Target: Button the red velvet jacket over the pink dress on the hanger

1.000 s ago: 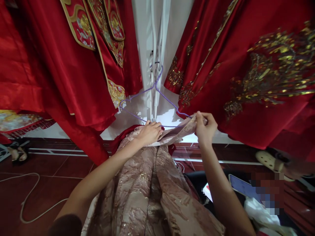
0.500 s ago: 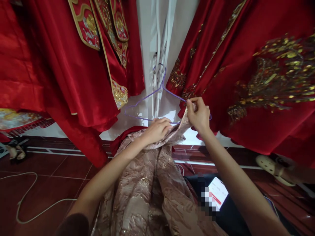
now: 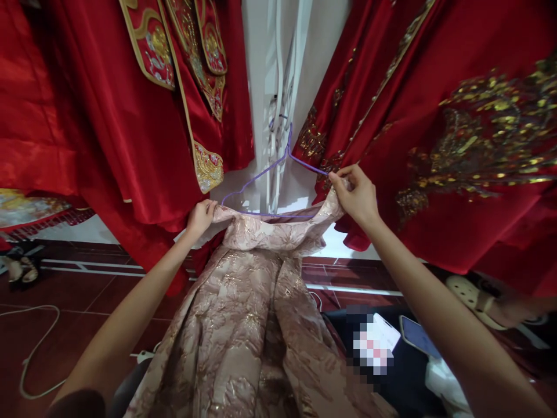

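Observation:
A pinkish-gold brocade dress (image 3: pixel 243 296) hangs in front of me, its upper band spread between my two hands. My left hand (image 3: pixel 201 217) pinches the band's left corner beside the hanger's left end. My right hand (image 3: pixel 355 194) grips the right corner, thumb against the right arm of a purple hanger (image 3: pixel 263 169). The hanger's right end is hidden behind that hand and the cloth. Its lower bar runs just behind the dress's top edge, and its hook is up by the white poles.
Red embroidered garments (image 3: pixel 143 145) hang on the left, and red gowns with gold sequins (image 3: pixel 491 139) on the right. White poles (image 3: pixel 278 87) stand between them. Below right lie a phone (image 3: pixel 418 335) and a white card on a dark surface. A pale cable (image 3: pixel 37 354) curls across the tiled floor.
My left hand has moved left from the middle of the band out to its left corner, stretching the band wide. My right hand keeps its hold at nearly the same spot.

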The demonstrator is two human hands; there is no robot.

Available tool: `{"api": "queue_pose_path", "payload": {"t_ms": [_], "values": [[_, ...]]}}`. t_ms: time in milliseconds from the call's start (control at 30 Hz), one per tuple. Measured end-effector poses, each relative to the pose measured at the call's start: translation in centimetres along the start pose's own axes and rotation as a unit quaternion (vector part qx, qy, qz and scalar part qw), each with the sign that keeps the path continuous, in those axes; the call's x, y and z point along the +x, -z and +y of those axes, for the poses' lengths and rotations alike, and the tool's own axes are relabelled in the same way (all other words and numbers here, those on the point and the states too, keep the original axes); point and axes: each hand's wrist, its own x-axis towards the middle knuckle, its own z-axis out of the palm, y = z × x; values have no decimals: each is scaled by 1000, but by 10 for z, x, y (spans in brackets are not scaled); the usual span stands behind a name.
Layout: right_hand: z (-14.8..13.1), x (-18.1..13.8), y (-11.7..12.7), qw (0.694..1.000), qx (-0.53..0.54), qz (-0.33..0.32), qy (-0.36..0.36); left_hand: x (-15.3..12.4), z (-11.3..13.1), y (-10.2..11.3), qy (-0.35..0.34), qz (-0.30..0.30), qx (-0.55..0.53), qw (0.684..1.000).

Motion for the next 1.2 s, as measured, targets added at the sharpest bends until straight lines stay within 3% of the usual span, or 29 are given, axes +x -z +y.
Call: {"api": "queue_pose_path", "payload": {"t_ms": [133,300,567,767,1067,1200], "values": [[-1,-1,0,1000,-12,3,4,-11,-3,-2,-4,-3,40,999],[-4,-3,0,1000,-10,8,8,-21,-6,-1,3,-59,68,996],[-6,-4,-1,1000,-14,10,8,-28,-5,11,11,19,9,1000],[-4,-5,-1,1000,-5,3,6,-25,-7,9,30,-39,15,999],[-7,-5,-2,1000,-26,10,4,-22,3,7,18,46,-29,998],[-6,-5,-2,1000,-27,12,-1,-16,4,-1,43,27,3,999]]}}
